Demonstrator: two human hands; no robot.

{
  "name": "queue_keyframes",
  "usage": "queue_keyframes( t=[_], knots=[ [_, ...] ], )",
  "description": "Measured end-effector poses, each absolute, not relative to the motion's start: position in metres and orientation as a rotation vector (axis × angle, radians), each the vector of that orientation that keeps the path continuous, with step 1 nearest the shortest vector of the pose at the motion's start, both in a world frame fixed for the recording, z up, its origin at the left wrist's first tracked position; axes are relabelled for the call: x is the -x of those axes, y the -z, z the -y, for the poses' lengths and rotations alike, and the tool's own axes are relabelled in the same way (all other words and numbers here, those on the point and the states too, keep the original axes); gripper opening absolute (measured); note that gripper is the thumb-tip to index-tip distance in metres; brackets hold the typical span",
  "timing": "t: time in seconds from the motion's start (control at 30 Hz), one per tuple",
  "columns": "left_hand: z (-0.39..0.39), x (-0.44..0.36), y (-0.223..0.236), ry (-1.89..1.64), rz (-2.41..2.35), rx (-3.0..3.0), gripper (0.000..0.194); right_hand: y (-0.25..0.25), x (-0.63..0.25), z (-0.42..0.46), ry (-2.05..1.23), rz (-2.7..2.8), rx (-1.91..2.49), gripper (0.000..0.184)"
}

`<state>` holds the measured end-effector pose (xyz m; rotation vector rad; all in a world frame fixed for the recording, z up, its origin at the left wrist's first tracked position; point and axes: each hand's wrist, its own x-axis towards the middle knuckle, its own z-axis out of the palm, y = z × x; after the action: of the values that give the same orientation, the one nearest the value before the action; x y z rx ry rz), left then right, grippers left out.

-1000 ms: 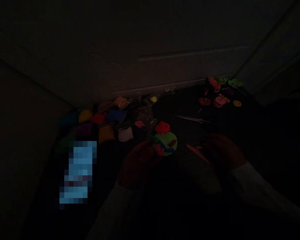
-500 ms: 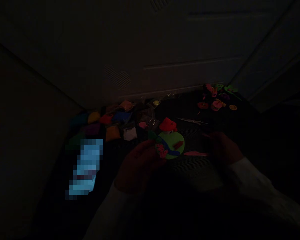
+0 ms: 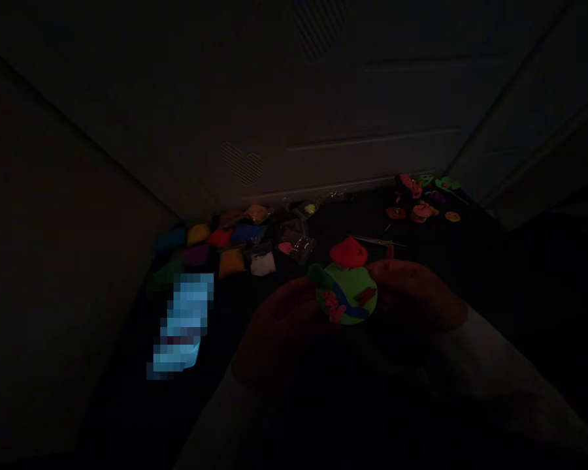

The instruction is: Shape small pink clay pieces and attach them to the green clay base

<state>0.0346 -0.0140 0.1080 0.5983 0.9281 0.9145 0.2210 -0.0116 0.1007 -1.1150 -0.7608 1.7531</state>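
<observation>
The scene is very dark. My left hand [image 3: 279, 323] grips the left edge of a round green modelling-clay piece [image 3: 347, 277]. On it are a blue strip, a cluster of pink bits, a brown-red bar and a dark green lump. A red cone-shaped clay cap [image 3: 349, 252] with a dark cross mark sits at its top edge. My right hand [image 3: 419, 290] is at the piece's right edge with its fingers closed. A thin reddish-pink stick [image 3: 391, 256] rises from those fingers. Just behind lie scissors [image 3: 377, 241].
Bags of coloured clay, including an orange bag [image 3: 232, 262] and a white bag [image 3: 262, 264], lie at the back left. A bright phone-like screen [image 3: 183, 320] is at the left. Small clay figures [image 3: 421, 212] stand back right, before a wall [image 3: 372, 104].
My right hand has moved left to the green clay piece, bringing the thin stick along. The piece has turned slightly. The pink tool seen on the table before is no longer visible.
</observation>
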Motion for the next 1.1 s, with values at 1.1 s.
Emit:
queue_keyframes(
  t=[1.1],
  knots=[
    [-0.002,-0.060,-0.121,-1.114,-0.755,-0.561,0.029,-0.130,-0.233,0.017,-0.770,1.536,1.556,0.028]
  ],
)
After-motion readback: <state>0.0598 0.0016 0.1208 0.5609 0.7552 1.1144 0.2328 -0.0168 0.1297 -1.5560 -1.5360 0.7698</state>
